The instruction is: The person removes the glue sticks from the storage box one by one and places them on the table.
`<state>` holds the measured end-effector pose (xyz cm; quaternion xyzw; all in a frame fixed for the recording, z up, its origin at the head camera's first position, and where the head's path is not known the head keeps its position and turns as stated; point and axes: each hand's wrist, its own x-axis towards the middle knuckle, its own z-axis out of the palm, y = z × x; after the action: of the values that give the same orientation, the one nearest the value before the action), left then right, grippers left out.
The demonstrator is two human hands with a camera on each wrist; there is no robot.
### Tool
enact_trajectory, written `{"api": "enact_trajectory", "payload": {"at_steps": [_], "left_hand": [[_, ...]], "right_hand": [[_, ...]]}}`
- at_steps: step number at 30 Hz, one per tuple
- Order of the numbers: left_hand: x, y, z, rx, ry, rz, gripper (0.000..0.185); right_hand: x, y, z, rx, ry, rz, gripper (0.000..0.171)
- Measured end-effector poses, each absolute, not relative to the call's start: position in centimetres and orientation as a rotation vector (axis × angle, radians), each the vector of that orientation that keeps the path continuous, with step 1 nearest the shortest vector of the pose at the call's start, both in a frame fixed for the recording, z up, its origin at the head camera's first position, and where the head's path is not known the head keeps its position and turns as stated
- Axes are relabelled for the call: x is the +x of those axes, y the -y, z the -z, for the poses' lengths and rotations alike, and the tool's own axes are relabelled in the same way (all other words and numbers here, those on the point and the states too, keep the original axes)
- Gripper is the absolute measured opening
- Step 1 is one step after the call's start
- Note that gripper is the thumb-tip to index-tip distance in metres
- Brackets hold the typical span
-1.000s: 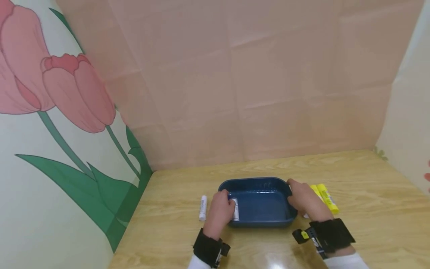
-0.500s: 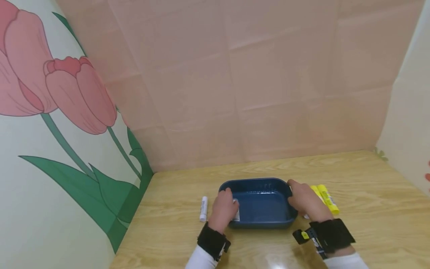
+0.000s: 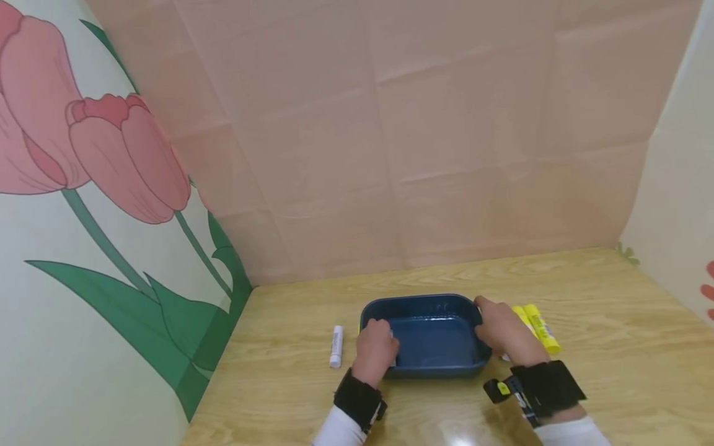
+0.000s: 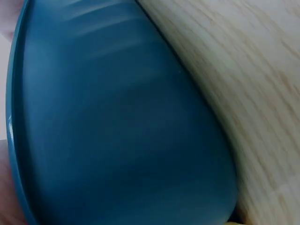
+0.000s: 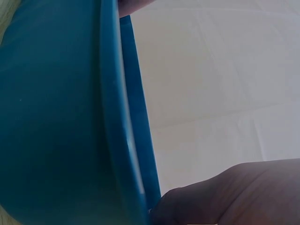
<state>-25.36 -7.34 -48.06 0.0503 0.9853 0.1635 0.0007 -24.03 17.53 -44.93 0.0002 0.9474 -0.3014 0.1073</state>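
A dark blue rectangular tray stands on the wooden table. My right hand grips its right rim, with a thumb at the rim in the right wrist view. My left hand reaches inside the tray's left end, fingers curled over a white glue stick. Most of that stick is hidden by the hand. In the left wrist view the tray's outer wall fills the middle, and parts of the left hand show beyond the rim.
Another white glue stick lies on the table left of the tray. Two yellow tubes lie beyond the right hand, partly covered by it. A pinkish sheet hangs behind the table, and a tulip-printed wall rises at left.
My left hand has shifted right and lower into the tray, covering more of the white glue stick there. The right hand keeps its grip on the rim.
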Motion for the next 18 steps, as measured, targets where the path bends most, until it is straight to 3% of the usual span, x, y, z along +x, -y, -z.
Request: {"api": "enact_trajectory", "payload": {"at_steps": [18], "left_hand": [[-25.21, 6.78, 48.75, 0.209, -3.206, -0.317, 0.023]], "right_hand": [[-24.26, -17.58, 45.08, 0.036, -2.762, 0.876, 0.058]]}}
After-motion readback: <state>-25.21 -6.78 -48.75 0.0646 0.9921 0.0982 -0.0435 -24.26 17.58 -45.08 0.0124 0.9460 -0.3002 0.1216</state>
